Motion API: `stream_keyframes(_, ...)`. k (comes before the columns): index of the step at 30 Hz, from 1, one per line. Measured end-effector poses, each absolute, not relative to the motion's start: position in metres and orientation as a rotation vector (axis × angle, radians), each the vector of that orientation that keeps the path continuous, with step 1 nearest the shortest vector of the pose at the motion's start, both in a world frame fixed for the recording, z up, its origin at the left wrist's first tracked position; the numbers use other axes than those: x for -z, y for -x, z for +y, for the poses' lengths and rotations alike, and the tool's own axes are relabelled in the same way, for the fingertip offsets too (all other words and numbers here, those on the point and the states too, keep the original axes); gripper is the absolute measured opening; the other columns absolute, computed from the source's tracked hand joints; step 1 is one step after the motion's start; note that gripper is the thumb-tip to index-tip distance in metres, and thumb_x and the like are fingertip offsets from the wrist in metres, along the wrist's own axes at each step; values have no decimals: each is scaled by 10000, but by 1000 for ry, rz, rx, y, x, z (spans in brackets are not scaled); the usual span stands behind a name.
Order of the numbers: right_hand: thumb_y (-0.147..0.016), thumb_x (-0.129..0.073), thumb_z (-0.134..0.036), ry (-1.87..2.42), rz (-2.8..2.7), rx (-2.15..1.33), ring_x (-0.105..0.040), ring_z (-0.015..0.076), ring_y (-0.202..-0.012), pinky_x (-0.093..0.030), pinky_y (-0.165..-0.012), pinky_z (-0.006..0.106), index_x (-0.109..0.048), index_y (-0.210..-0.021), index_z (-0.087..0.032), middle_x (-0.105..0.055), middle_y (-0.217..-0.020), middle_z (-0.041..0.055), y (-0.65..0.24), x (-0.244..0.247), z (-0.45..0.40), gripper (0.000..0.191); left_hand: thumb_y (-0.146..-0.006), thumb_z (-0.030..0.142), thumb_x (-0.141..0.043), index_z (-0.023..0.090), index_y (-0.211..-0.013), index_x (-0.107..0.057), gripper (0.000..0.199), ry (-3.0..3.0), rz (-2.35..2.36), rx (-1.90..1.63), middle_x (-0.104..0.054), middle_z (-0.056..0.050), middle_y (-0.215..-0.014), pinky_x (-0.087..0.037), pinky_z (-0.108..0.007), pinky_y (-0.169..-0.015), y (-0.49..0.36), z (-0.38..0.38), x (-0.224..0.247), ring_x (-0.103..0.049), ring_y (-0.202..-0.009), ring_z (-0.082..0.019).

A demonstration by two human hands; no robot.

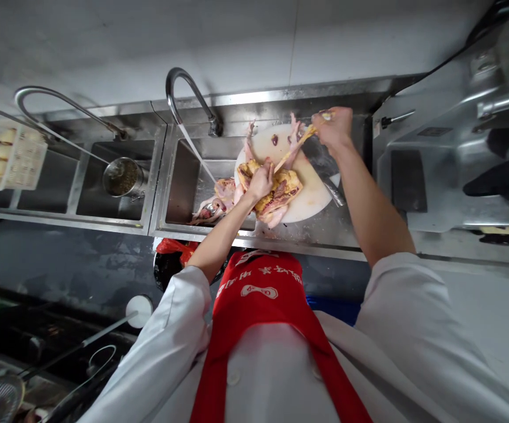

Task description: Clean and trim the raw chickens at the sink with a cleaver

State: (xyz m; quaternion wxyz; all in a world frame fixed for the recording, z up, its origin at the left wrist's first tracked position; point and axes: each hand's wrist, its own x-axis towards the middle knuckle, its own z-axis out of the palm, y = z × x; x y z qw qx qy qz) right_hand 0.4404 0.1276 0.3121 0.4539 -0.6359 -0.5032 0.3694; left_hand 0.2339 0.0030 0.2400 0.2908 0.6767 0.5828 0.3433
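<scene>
A raw, cut-open chicken (287, 189) with yellow fat lies on a round white cutting board (314, 202) over the sink's right side. My left hand (261, 181) presses down on the chicken, its fingers closed around part of the opened body. Above the board's far right side, my right hand (336, 129) is closed on a stretched yellow strand (298, 144), which runs down to the chicken near my left hand. Whether the strand is gut or fat I cannot tell. A small dark red organ piece (274, 140) sits on the board's far part.
Water runs from a tap (176, 88) onto another piece of raw poultry (213, 208) in the sink basin. A knife (334, 191) lies right of the board. Further left are a water-filled metal pot (122, 177) under another stream and a white basket (25, 158).
</scene>
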Motion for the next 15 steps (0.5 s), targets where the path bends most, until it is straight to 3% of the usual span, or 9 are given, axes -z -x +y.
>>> stream_keyframes(3,-949,-671,-55,1544,-1193,-921,-445,45,-619,-396,-563,190,-562,-899,-89,-574,-705,-43,-445,-324,129,124,-1082,265,-400,190,-856,-566,290,-1851,1589,-826,-587,-71,-793,-511,-387,-859,-236,3,-242,-604,-754,-221)
stream_keyframes(9,-964,-673,-115,1482,-1263,-946,-387,-5,-491,-315,-504,158,-602,-917,-41,-508,-601,-89,-446,-360,119,113,-1037,185,-444,137,-945,-671,250,-1903,1662,-535,-705,-146,-925,-527,-400,-940,-237,2,-245,-669,-885,-257)
stream_keyframes(12,-973,-663,-172,1377,-1338,-857,-408,-5,-491,-368,-534,169,-637,-901,-44,-489,-596,-86,-445,-381,116,149,-989,143,-478,120,-957,-709,235,-2018,1639,-344,-721,-189,-1133,-496,-443,-1064,-239,-4,-251,-658,-1077,-281)
stream_keyframes(15,-956,-694,-223,1364,-1517,-837,-411,1,-505,-449,-589,227,-687,-917,-15,-542,-626,-51,-448,-397,112,212,-941,163,-572,118,-977,-733,171,-2138,1689,-230,-592,-204,-1449,-381,-532,-1207,-242,-12,-265,-518,-1361,-339)
